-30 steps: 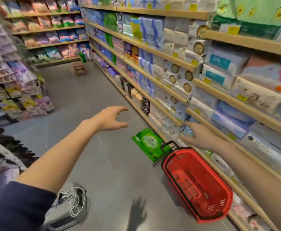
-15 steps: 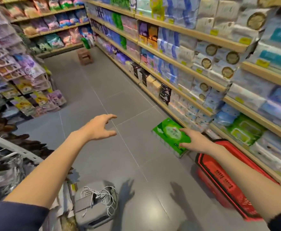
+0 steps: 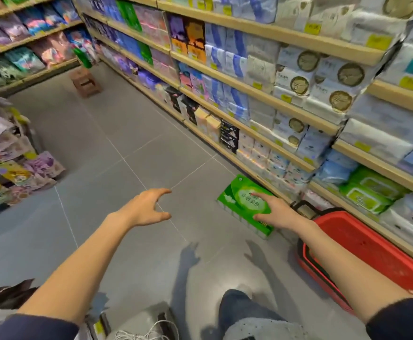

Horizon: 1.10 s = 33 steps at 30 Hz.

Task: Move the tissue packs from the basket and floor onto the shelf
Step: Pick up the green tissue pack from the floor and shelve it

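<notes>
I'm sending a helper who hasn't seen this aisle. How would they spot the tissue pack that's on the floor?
Find the red basket at the foot of the right-hand shelves. Just beyond it, on the grey floor, lies the green tissue pack under the right hand: the only pack off the shelves.

Brown cardboard box (image 3: 85, 84) on grey tiled floor (image 3: 117, 148), far down aisle

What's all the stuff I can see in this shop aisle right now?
Tissue pack: one, green, on the floor by the bottom shelf, under the right hand.
Basket: one, red, on the floor at right, looks empty.
Shelves: several wooden tiers at right, full of white, blue and green packs.
Cardboard box: one, brown, far down the aisle.
Floor: grey tiles.
Left hand: open, hovering, empty.
Right hand: fingers spread on the green pack.
</notes>
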Available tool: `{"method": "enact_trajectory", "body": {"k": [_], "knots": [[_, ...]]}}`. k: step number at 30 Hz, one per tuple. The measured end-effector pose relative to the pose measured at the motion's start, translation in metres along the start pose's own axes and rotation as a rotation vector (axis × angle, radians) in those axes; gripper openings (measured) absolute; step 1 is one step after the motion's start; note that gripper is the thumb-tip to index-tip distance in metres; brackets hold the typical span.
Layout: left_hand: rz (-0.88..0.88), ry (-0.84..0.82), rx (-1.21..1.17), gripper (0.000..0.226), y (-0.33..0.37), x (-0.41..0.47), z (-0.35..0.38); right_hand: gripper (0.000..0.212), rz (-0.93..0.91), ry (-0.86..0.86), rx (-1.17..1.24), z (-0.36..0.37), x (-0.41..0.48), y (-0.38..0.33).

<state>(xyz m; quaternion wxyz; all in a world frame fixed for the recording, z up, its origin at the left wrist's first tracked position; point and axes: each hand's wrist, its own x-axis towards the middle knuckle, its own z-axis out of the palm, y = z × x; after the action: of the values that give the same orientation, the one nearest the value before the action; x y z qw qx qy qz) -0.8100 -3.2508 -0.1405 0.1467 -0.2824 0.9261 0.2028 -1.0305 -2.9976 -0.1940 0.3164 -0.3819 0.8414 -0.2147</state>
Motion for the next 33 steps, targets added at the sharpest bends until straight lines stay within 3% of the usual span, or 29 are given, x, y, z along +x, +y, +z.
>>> {"method": "enact_trajectory", "body": {"k": [10, 16, 21, 28, 33], "knots": [[-0.033, -0.258, -0.055, 0.075, -0.009, 0.159, -0.022, 0.071, 0.325, 0.143, 0.272, -0.020, 0.065, 0.042], [0.107, -0.381, -0.006, 0.080, 0.003, 0.283, -0.034, 0.077, 0.547, 0.220, 0.371, -0.013, 0.093, 0.061], [0.281, -0.514, 0.003, 0.079, 0.015, 0.364, -0.024, 0.062, 0.690, 0.309, 0.481, -0.001, 0.124, 0.057], [0.357, -0.675, 0.167, 0.081, -0.001, 0.458, 0.036, 0.063, 0.789, 0.320, 0.633, 0.035, 0.177, 0.093], [0.282, -0.719, 0.111, 0.083, -0.013, 0.518, 0.117, 0.061, 0.881, 0.328, 0.646, 0.075, 0.227, 0.160]]}}
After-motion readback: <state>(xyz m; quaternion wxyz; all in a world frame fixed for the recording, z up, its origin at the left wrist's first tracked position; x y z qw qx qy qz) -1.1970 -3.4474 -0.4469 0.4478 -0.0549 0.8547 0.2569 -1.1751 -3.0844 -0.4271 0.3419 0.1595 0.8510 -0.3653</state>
